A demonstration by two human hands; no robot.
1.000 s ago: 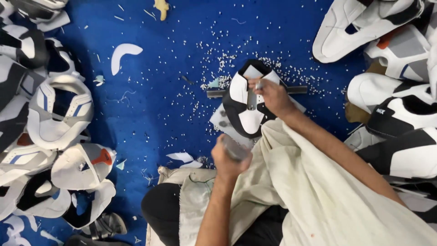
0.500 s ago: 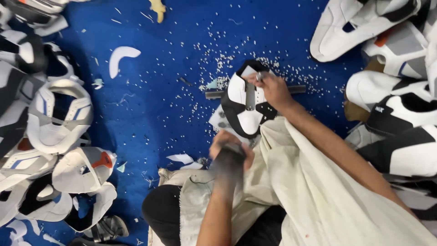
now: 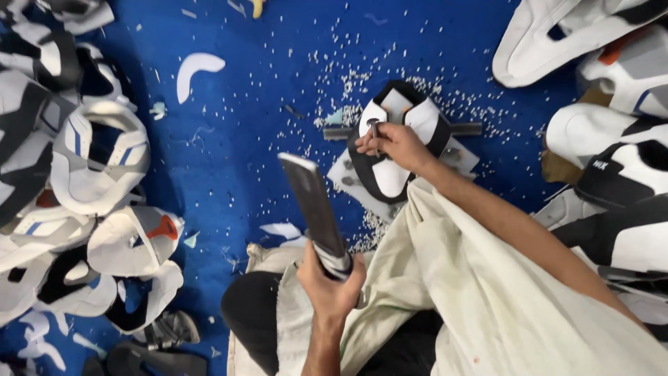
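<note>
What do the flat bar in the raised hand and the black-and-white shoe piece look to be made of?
Flat bar: probably metal, a dull grey sheen along a straight, stiff edge. Shoe piece: likely synthetic leather, smooth matte black and white panels. Small punch: seemingly metal, though too small to be sure.

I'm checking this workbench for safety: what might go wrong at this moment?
The left hand holds a flat grey metal bar raised, while the right hand pinches a small metal punch on the black-and-white shoe upper. A stray blow might hit those fingers. The punch might also slip and mar the upper.

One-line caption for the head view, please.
Left hand raises a flat metal bar; right hand holds a punch on a shoe upper.
</note>
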